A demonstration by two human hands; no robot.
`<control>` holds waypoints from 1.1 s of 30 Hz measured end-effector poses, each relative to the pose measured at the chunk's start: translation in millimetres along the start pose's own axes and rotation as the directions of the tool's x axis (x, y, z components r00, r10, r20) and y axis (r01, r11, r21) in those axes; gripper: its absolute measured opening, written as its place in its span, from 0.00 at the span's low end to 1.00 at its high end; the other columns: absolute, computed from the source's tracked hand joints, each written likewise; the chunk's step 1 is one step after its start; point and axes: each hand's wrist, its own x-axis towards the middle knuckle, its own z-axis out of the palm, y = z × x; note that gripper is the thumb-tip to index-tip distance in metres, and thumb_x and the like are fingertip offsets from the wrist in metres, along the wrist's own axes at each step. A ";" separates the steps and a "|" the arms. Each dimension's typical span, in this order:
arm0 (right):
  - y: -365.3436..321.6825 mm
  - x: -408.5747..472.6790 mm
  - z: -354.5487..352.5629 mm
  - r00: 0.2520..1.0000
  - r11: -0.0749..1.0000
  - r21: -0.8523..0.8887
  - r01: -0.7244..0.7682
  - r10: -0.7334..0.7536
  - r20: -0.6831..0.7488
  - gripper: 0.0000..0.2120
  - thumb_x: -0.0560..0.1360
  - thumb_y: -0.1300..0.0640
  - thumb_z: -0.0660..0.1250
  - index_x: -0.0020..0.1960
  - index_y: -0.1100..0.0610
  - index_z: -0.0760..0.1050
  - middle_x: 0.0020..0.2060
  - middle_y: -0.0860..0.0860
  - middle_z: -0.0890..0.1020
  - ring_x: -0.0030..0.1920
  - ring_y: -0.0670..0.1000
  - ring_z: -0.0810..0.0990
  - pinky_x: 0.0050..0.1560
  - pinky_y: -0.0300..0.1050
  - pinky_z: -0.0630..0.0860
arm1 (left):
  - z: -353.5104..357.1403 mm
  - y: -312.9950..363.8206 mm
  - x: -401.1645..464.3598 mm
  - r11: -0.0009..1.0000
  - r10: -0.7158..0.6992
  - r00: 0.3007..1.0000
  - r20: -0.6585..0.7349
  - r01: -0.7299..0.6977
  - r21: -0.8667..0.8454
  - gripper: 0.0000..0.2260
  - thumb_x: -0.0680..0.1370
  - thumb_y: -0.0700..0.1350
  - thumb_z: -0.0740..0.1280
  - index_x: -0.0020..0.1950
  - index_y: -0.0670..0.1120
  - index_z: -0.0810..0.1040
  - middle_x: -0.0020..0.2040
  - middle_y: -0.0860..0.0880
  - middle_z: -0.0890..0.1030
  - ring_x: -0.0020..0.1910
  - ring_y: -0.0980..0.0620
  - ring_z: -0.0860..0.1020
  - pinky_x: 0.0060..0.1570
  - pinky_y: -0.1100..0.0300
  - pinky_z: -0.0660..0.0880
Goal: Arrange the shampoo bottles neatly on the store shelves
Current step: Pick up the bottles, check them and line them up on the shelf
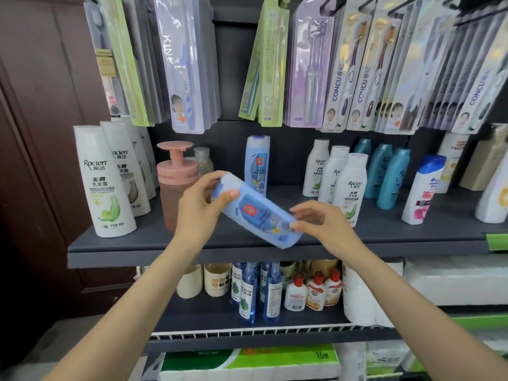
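Observation:
I hold a light blue shampoo bottle (pixel 257 213) tilted in front of the dark shelf (pixel 247 244), cap end up-left. My left hand (pixel 202 207) grips its cap end, and my right hand (pixel 320 222) pinches its lower end. A matching blue bottle (pixel 257 163) stands upright at the back of the shelf. White Raclen bottles (pixel 103 182) stand in a row at the left, and more white Raclen bottles (pixel 350 185) stand right of centre. Teal bottles (pixel 390 177) line up further right.
A pink pump bottle (pixel 176 182) stands behind my left hand. A white and blue bottle (pixel 423 191) leans at the right. Packaged toothbrushes (pixel 349 67) hang above. The lower shelf holds blue spray bottles (pixel 248 292), small red-capped bottles (pixel 316 291) and paper rolls (pixel 357 295).

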 end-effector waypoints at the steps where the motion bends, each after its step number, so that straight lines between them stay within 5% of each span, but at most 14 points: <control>1: -0.8 5.4 0.4 0.999 1.000 -0.029 0.009 -0.008 0.036 0.13 0.69 0.57 0.74 0.53 0.50 0.79 0.46 0.47 0.83 0.49 0.44 0.81 0.55 0.40 0.76 | 6.1 4.1 6.6 0.994 0.052 0.998 0.021 -0.054 0.091 0.12 0.74 0.45 0.70 0.55 0.55 0.76 0.54 0.52 0.80 0.50 0.56 0.77 0.46 0.64 0.74; 6: -9.7 41.5 1.4 0.989 0.994 -0.067 0.088 -0.079 0.129 0.21 0.69 0.59 0.74 0.61 0.51 0.75 0.50 0.43 0.80 0.49 0.38 0.78 0.47 0.26 0.73 | 39.7 27.4 47.7 0.914 0.172 0.981 0.091 -0.193 0.358 0.20 0.73 0.47 0.72 0.63 0.46 0.76 0.56 0.46 0.79 0.54 0.50 0.77 0.55 0.61 0.71; 10: 0.4 67.0 4.5 0.992 0.996 0.012 0.088 -0.089 0.089 0.14 0.71 0.62 0.72 0.56 0.54 0.77 0.47 0.50 0.83 0.47 0.45 0.81 0.46 0.35 0.78 | 60.8 29.0 67.9 0.885 0.183 0.975 0.128 -0.220 0.411 0.21 0.71 0.45 0.73 0.63 0.46 0.77 0.57 0.46 0.79 0.56 0.52 0.75 0.54 0.68 0.66; 13: 12.6 75.8 6.8 0.993 0.994 0.091 0.061 -0.070 0.093 0.10 0.72 0.62 0.71 0.51 0.51 0.77 0.45 0.51 0.83 0.48 0.51 0.82 0.49 0.47 0.80 | 65.1 20.2 75.6 0.913 0.168 0.979 0.119 -0.200 0.354 0.19 0.70 0.44 0.74 0.60 0.47 0.78 0.57 0.48 0.79 0.54 0.54 0.76 0.54 0.68 0.69; 18: 28.4 80.7 14.0 0.996 0.970 0.243 -0.017 -0.004 0.085 0.10 0.73 0.61 0.69 0.48 0.48 0.74 0.48 0.55 0.82 0.50 0.55 0.82 0.51 0.54 0.81 | 63.6 6.1 77.1 0.968 0.108 0.967 0.230 -0.155 0.199 0.19 0.72 0.37 0.72 0.61 0.48 0.76 0.57 0.50 0.79 0.55 0.50 0.79 0.56 0.56 0.77; 25: -3.7 94.7 -2.4 0.976 0.960 0.176 0.217 -0.208 -0.070 0.26 0.73 0.58 0.70 0.66 0.43 0.65 0.59 0.46 0.74 0.57 0.43 0.76 0.52 0.33 0.74 | 58.6 -2.9 81.4 0.986 0.120 0.953 0.278 -0.147 0.080 0.20 0.73 0.38 0.71 0.63 0.49 0.74 0.59 0.50 0.78 0.56 0.54 0.78 0.55 0.64 0.76; 29: -26.8 108.0 -4.9 0.937 0.938 0.047 0.343 -0.337 -0.095 0.21 0.74 0.57 0.69 0.64 0.44 0.68 0.59 0.44 0.72 0.59 0.41 0.73 0.52 0.30 0.72 | 47.8 -8.1 88.1 1.000 0.027 0.952 0.306 -0.027 -0.005 0.19 0.74 0.43 0.70 0.65 0.51 0.74 0.57 0.50 0.80 0.55 0.55 0.80 0.55 0.61 0.77; 33: -31.7 116.7 -3.2 0.941 0.943 -0.041 0.331 -0.333 -0.058 0.18 0.74 0.54 0.68 0.63 0.49 0.72 0.57 0.43 0.72 0.57 0.39 0.73 0.55 0.31 0.70 | 41.1 -13.4 103.4 0.998 -0.007 0.988 0.152 0.016 -0.059 0.07 0.79 0.45 0.64 0.53 0.55 0.78 0.50 0.56 0.81 0.50 0.59 0.79 0.52 0.59 0.76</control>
